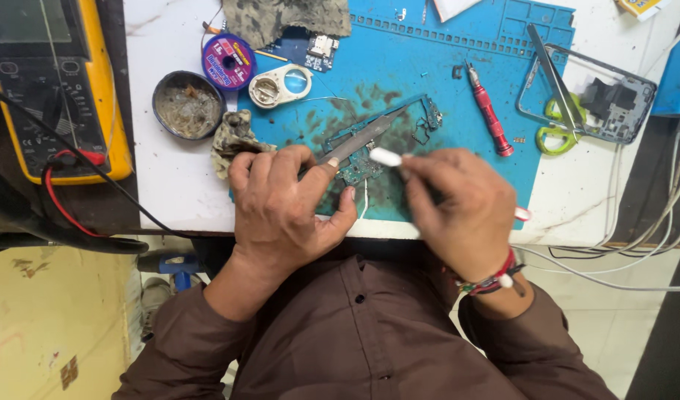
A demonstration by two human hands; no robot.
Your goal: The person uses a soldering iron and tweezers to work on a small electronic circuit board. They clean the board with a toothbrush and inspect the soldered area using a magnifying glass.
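Head view: stained blue mat (458, 59) on white table (169, 185)

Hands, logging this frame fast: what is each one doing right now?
Left hand: closed on grey metal tweezers, tips over the circuit board on the blue mat.
Right hand: closed on a white brush-like tool.

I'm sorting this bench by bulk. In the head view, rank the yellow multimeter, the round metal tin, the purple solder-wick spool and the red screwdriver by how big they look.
1. Yellow multimeter, though partly cut off by the frame.
2. Round metal tin.
3 and 4. Purple spool and red screwdriver: unsure. The screwdriver is longer but thin, the spool wider, so they cover similar area.
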